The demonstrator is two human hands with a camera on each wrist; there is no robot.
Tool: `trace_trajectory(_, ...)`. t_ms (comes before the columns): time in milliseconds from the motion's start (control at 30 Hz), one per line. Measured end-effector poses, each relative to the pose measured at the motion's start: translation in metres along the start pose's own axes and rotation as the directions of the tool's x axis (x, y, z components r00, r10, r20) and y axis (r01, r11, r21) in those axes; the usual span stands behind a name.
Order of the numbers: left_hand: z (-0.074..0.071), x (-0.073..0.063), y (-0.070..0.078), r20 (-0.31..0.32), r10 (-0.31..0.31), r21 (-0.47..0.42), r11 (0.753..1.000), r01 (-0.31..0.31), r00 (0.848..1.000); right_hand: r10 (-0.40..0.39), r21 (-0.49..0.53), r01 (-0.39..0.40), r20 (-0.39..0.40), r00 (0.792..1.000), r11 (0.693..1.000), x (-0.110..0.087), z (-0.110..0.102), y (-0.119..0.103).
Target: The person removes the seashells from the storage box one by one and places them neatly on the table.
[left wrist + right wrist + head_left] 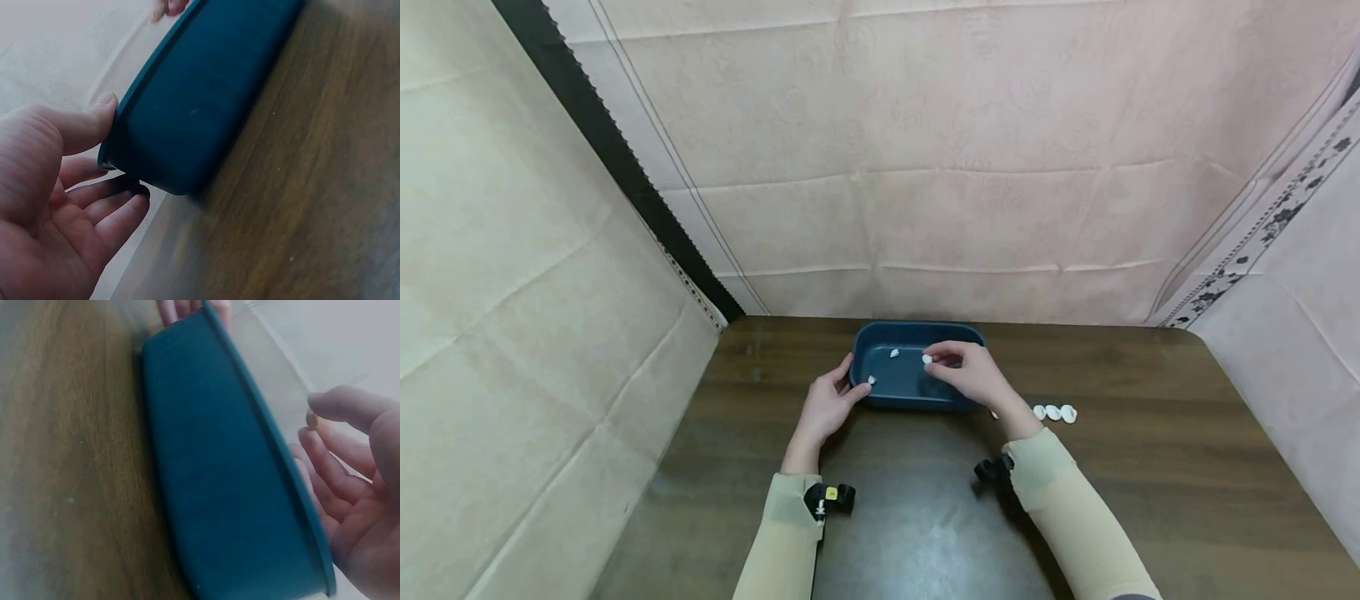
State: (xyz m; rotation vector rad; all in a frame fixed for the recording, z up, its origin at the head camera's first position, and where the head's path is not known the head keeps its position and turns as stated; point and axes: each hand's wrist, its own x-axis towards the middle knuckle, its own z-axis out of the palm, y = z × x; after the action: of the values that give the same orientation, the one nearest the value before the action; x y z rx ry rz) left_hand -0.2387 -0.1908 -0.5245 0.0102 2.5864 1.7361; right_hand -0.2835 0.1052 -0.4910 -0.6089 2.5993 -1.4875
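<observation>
A dark blue rectangular tray (917,398) stands on the table near its back edge. My left hand (829,406) grips the tray's left front corner, thumb on the rim and fingers against the outside, as the left wrist view also shows. Over the tray's right half, my right hand (972,375) pinches a small white shell-like piece (927,359) between thumb and fingertips; in the right wrist view this piece (312,420) looks brownish and sits above the rim. One small white piece (894,353) lies inside the tray, and another white piece (872,380) shows beside my left thumb.
Right of the tray, a short row of white shell-like pieces (1053,412) lies on the brown wooden table (1150,467). Another piece (995,414) is partly hidden by my right wrist. Pale cloth (970,167) hangs behind the table and at both sides.
</observation>
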Motion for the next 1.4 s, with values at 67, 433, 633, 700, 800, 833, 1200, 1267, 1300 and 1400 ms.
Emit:
trace_trajectory(67,0.001,0.001,0.000,0.002,0.006,0.005,1.000,-0.006,1.000,0.005,0.033,-0.004,-0.045,0.999,0.999,-0.010,-0.005,0.001)
trace_trajectory(433,0.004,0.001,0.000,0.001,0.011,-0.008,1.000,-0.011,1.000,0.032,0.086,-0.015,-0.203,0.979,0.996,-0.058,-0.041,0.029)
trace_trajectory(633,0.006,0.001,-0.001,-0.002,-0.001,0.000,1.000,0.001,1.000,0.068,0.065,-0.053,-0.250,0.966,0.996,-0.082,-0.065,0.045)
trace_trajectory(700,0.006,0.001,-0.001,0.002,0.002,-0.001,1.000,-0.002,1.000,0.086,0.055,-0.074,-0.263,0.961,0.996,-0.090,-0.073,0.051)
trace_trajectory(800,0.005,0.000,-0.001,0.007,0.013,-0.005,1.000,-0.013,1.000,0.120,0.022,-0.118,-0.279,0.953,0.993,-0.101,-0.083,0.061)
trace_trajectory(833,0.004,0.000,0.000,0.007,0.016,-0.005,1.000,-0.016,1.000,0.129,0.001,-0.134,-0.283,0.950,0.991,-0.105,-0.085,0.063)
trace_trajectory(1200,0.002,-0.003,-0.002,0.005,0.016,0.011,1.000,-0.016,1.000,0.126,-0.174,-0.171,-0.240,0.962,0.970,-0.126,-0.110,0.084)
trace_trajectory(1267,0.002,-0.002,-0.002,0.000,0.013,0.010,1.000,-0.013,1.000,0.127,-0.191,-0.172,-0.227,0.965,0.966,-0.130,-0.116,0.087)
trace_trajectory(1300,0.002,-0.002,-0.002,-0.002,0.010,0.008,1.000,-0.010,1.000,0.132,-0.199,-0.179,-0.227,0.965,0.964,-0.132,-0.119,0.088)
trace_trajectory(1400,0.002,-0.001,-0.002,-0.005,0.011,0.002,1.000,-0.011,1.000,0.145,-0.220,-0.197,-0.230,0.962,0.955,-0.137,-0.128,0.093)
